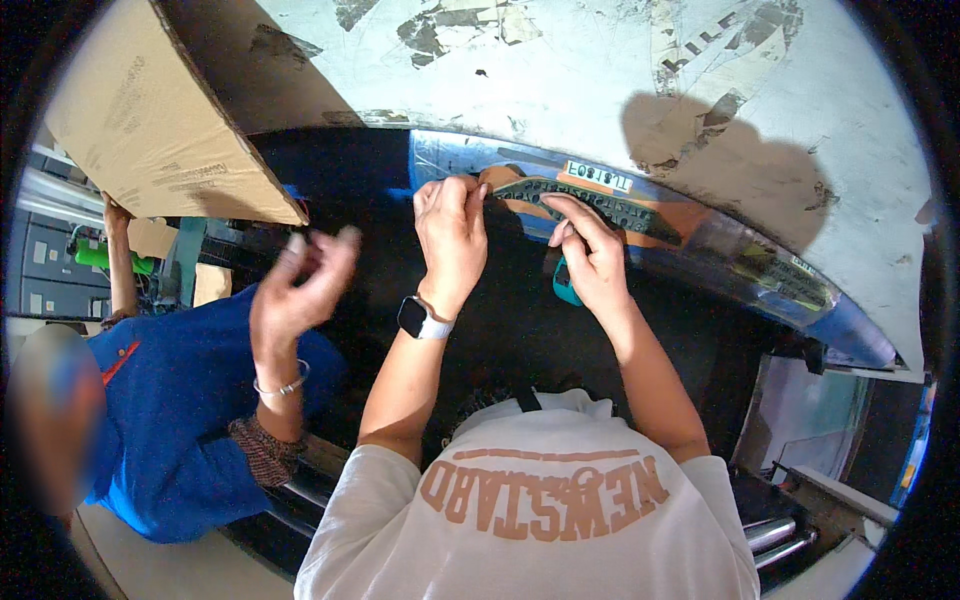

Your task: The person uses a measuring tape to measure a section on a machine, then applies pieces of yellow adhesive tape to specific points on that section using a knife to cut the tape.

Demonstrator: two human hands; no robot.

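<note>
My left hand (450,235), with a pale-banded watch on its wrist, is closed in a pinch above the edge of the table. What its fingertips hold is hidden. To its right, my right hand (592,245) is curled round a small teal object (566,284) with a dark middle, which sticks out below the palm. The index finger of that hand reaches left over a dark printed strip (625,214). This strip lies on the blue and orange front band (690,225) of the table, beside both hands.
A worn white tabletop (570,80) with torn tape remnants spreads beyond my hands. At left, a person in a blue shirt (190,400) has one hand (300,290) raised near mine, blurred. A large cardboard sheet (160,130) stands above that person. Metal rollers (780,540) show lower right.
</note>
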